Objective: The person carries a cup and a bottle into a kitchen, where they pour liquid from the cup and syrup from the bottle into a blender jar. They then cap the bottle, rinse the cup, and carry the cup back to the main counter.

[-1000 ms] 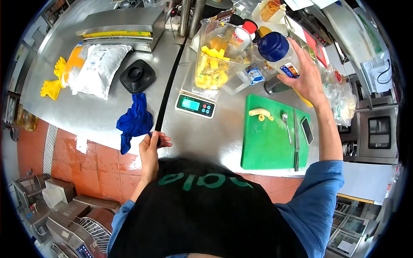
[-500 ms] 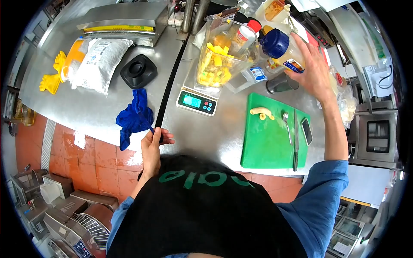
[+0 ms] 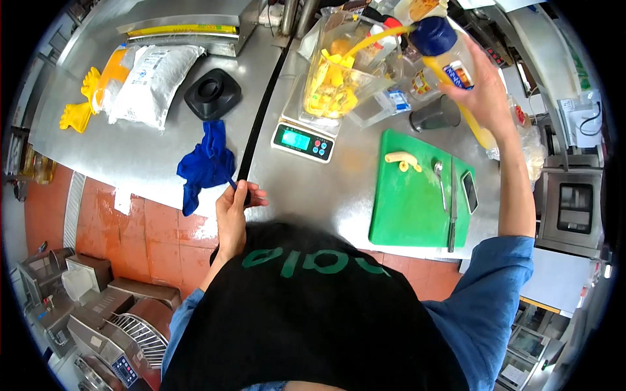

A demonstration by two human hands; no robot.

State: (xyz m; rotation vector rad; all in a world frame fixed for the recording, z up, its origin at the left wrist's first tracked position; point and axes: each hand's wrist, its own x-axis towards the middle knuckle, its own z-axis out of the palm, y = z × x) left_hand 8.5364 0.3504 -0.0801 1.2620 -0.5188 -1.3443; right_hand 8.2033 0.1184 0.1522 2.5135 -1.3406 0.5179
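My right hand [image 3: 486, 88] is wrapped round a clear bottle with a big dark blue cap [image 3: 433, 36], tipped towards a clear square jug [image 3: 375, 85]. A yellow streak [image 3: 375, 40] arcs between cap and jug; a second runs past the bottle to beside my wrist. Chunky yellow pieces [image 3: 329, 101] lie in the jug, which stands on a digital scale [image 3: 303, 140] with a lit display. At the table's front edge my left hand [image 3: 235, 212] has its fingers closed on a thin tail of a crumpled blue cloth [image 3: 205, 166].
On the right, a green cutting board [image 3: 417, 202] bears peeled banana pieces [image 3: 402, 158], a spoon [image 3: 439, 179], a knife [image 3: 453, 202] and a phone [image 3: 469, 192]. A dark cup [image 3: 433, 114] lies behind it. Leftward are a black lid [image 3: 212, 94], white bag [image 3: 153, 85] and yellow gloves [image 3: 81, 107].
The bottle and my right hand have moved right and slightly up. Yellow streaks have appeared at the cap and along the bottle. The view has shifted a little; my left hand keeps its grip.
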